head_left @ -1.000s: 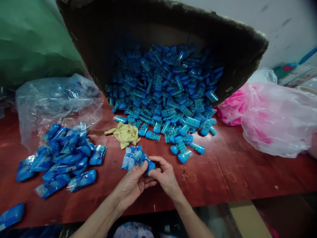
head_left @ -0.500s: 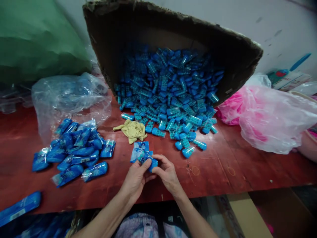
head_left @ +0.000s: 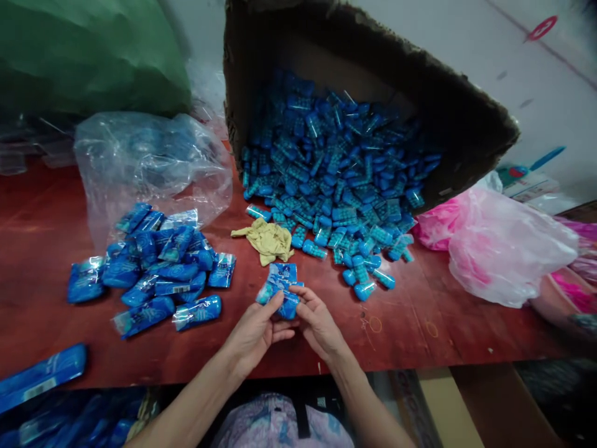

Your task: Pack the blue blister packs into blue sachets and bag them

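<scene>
Leftmost, at the table's near edge, a long blue packet point(head_left: 41, 375) lies alone, and beyond it a green sack point(head_left: 88, 56) fills the far corner. Next comes a heap of filled blue sachets point(head_left: 158, 267) on the red table point(head_left: 466, 323), with a crumpled clear plastic bag point(head_left: 149, 162) just behind them. Toward the middle, a yellowish rag point(head_left: 267, 240) sits near the mouth of a tipped cardboard box point(head_left: 373, 68), from which a mass of blue capsule tubes point(head_left: 336, 180) spills onto the tabletop.

Directly below the rag, the left hand point(head_left: 254, 330) is closed in a pinch, thumb and fingers gripping the blue sachet point(head_left: 281, 287) by its lower left part, above the table's front edge. The right hand point(head_left: 319, 320) is likewise curled, fingertips pinching the sachet's lower right, where a blue tube seems to sit partly inside; how far it is in, I cannot tell.

Judging from this, the step goes best if the left hand keeps the wrapper mouth taut while the right pushes the tube straight along the sachet's length, not at an angle, so the film does not bunch or tear.

Farther right, pink and white plastic bags point(head_left: 504, 249) rest beside the box
</scene>
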`<act>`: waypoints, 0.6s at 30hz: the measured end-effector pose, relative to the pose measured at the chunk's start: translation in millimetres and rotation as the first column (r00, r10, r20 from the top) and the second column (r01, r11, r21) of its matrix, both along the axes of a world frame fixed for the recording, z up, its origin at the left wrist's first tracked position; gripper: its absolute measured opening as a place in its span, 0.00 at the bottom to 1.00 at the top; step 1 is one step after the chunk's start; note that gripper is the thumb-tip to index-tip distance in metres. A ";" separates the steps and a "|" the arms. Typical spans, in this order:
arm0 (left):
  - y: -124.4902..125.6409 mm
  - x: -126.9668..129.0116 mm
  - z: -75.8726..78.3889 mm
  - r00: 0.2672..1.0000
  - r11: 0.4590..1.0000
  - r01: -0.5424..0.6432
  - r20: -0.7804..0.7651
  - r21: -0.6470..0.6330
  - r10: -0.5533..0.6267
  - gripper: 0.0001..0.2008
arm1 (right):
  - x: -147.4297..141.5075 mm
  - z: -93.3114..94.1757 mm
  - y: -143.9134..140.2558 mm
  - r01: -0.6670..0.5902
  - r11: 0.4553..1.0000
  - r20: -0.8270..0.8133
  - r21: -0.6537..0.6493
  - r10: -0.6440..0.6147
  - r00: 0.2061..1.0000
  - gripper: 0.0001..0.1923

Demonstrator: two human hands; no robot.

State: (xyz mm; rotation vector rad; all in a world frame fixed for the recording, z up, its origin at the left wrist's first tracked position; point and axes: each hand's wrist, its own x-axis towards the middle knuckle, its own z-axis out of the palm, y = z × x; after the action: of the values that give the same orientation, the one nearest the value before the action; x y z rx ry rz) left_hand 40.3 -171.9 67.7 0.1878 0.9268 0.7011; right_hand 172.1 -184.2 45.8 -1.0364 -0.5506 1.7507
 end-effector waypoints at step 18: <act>6.4 -46.0 0.3 0.996 0.994 0.042 -0.089 0.104 -0.033 0.14 | -32.3 20.6 -2.7 0.017 1.000 0.210 -0.012 -0.014 0.978 0.17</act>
State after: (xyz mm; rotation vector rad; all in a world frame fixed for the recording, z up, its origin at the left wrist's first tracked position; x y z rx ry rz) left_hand -5.7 -165.5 68.0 0.3310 0.9671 0.7118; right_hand 139.8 -186.9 66.4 -1.2417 -0.6606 1.6429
